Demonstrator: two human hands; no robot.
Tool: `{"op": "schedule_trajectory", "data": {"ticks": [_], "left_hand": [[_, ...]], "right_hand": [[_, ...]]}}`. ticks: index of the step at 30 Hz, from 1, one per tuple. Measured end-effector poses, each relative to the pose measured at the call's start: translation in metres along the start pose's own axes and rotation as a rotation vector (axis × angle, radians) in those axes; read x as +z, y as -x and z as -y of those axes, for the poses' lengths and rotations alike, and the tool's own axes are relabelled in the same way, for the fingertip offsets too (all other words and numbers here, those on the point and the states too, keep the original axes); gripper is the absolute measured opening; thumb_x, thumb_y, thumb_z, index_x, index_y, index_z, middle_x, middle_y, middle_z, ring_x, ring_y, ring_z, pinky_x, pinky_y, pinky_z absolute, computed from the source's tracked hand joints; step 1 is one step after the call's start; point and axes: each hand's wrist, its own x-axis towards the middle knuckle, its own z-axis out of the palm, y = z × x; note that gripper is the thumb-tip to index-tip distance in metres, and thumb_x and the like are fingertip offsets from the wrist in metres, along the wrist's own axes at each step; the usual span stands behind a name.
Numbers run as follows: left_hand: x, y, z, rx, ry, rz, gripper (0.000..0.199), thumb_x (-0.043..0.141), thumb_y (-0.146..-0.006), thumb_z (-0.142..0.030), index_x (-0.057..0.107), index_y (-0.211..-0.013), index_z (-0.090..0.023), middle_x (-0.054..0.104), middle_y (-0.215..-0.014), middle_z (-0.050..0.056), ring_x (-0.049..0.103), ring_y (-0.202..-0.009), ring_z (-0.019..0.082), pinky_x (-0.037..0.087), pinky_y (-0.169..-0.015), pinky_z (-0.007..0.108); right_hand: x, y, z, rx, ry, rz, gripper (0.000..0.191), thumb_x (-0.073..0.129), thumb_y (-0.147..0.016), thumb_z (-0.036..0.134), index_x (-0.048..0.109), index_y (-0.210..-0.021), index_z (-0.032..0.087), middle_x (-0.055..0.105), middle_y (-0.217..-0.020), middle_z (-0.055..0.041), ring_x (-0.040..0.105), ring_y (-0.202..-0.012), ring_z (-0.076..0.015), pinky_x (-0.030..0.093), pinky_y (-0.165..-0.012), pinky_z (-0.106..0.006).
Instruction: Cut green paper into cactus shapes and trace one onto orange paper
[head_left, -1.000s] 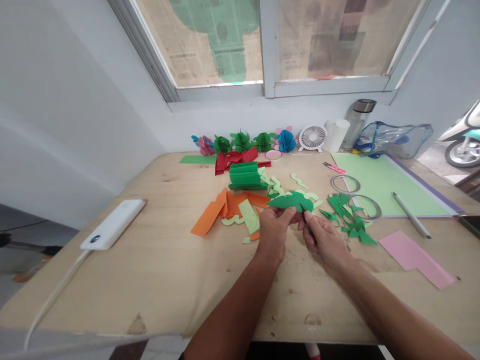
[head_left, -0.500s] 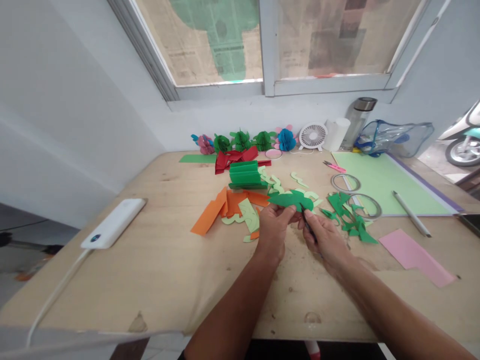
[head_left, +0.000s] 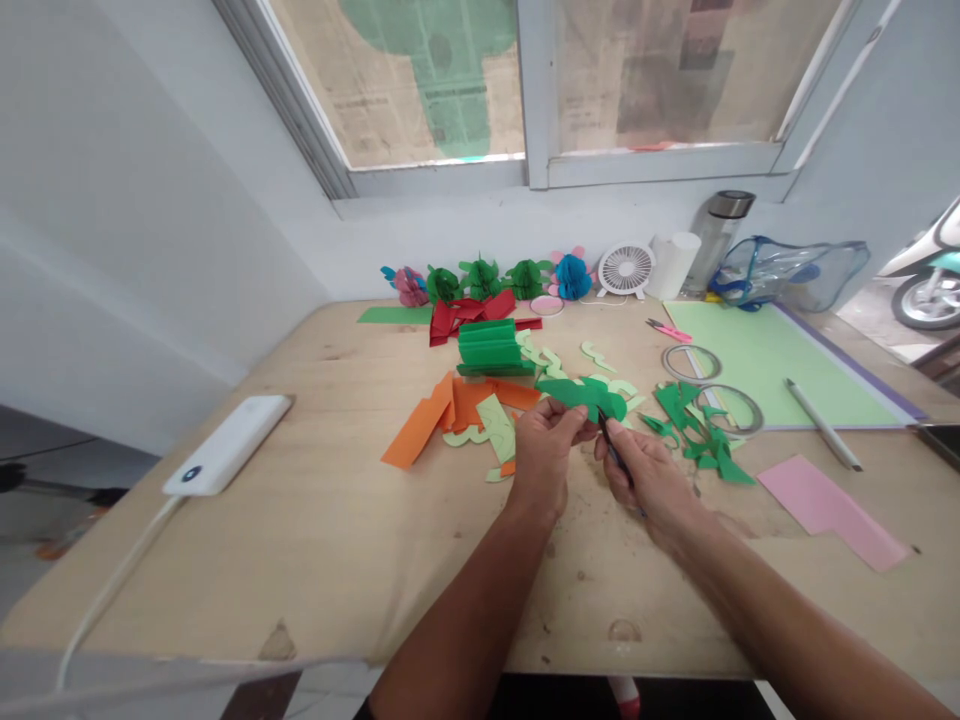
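My left hand (head_left: 546, 445) is closed on a green paper cutout (head_left: 566, 393) with a wavy edge, pinching its lower edge between thumb and fingers. In my right hand (head_left: 649, 475) is a slim dark pen-like tool (head_left: 616, 458); its exact kind cannot be made out. The tip of this tool meets the cutout near its right end. Pale green wavy paper pieces (head_left: 621, 388) lie just behind the cutout. Green paper scraps (head_left: 712, 450) are heaped to the right of my right hand.
Behind my hands lie folded green paper (head_left: 491, 345), red paper (head_left: 480, 312) and orange paper (head_left: 420, 420). Tape rolls (head_left: 759, 415), pink-handled snips (head_left: 671, 331), a white pen (head_left: 825, 425) and pink paper (head_left: 832, 510) are at right. A white power bank (head_left: 225, 445) lies left; a small fan (head_left: 626, 270) stands behind.
Both hands and the green cutout have shifted only slightly, and the dark tool has tilted a little. The other papers lie as before.
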Motion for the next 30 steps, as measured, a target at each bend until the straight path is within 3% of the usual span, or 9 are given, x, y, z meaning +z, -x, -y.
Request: {"op": "schedule_trajectory", "data": {"ticks": [6, 12, 19, 30], "left_hand": [[0.0016, -0.0007, 0.0044, 0.010, 0.015, -0.027, 0.026, 0.074, -0.058, -0.027, 0.051, -0.064, -0.016, 0.060, -0.058, -0.002, 0.057, -0.053, 0.010, 0.049, -0.062, 0.026], [0.0052, 0.0010, 0.0085, 0.025, 0.007, 0.044, 0.022, 0.071, -0.061, -0.030, 0.055, -0.065, -0.015, 0.058, -0.055, -0.002, 0.052, -0.047, 0.009, 0.047, -0.057, 0.025], [0.0048, 0.0029, 0.0046, 0.026, -0.014, 0.006, 0.018, 0.069, -0.062, -0.025, 0.054, -0.065, -0.015, 0.058, -0.054, -0.003, 0.054, -0.048, 0.009, 0.048, -0.059, 0.025], [0.0026, 0.0020, -0.0009, 0.013, -0.015, 0.059, 0.014, 0.067, -0.061, -0.022, 0.058, -0.065, -0.013, 0.061, -0.055, -0.001, 0.055, -0.047, 0.010, 0.049, -0.058, 0.026]], "right_hand": [[0.0019, 0.0005, -0.0014, 0.032, -0.045, -0.014, 0.045, 0.057, -0.077, 0.062, 0.054, -0.069, 0.018, 0.034, -0.039, 0.0093, 0.021, -0.035, -0.0056, 0.013, -0.035, -0.019], [0.0028, 0.0009, -0.0012, 0.031, -0.091, -0.037, 0.044, 0.059, -0.077, 0.061, 0.052, -0.066, 0.019, 0.034, -0.039, 0.0092, 0.021, -0.036, -0.0055, 0.014, -0.035, -0.019], [0.0032, 0.0012, -0.0019, 0.016, -0.068, -0.024, 0.043, 0.056, -0.080, 0.059, 0.051, -0.065, 0.019, 0.035, -0.039, 0.0089, 0.022, -0.035, -0.0059, 0.013, -0.035, -0.020], [0.0024, 0.0014, 0.0022, 0.019, -0.028, -0.019, 0.047, 0.058, -0.075, 0.064, 0.053, -0.067, 0.018, 0.035, -0.040, 0.0088, 0.023, -0.035, -0.0051, 0.014, -0.035, -0.019]]}}
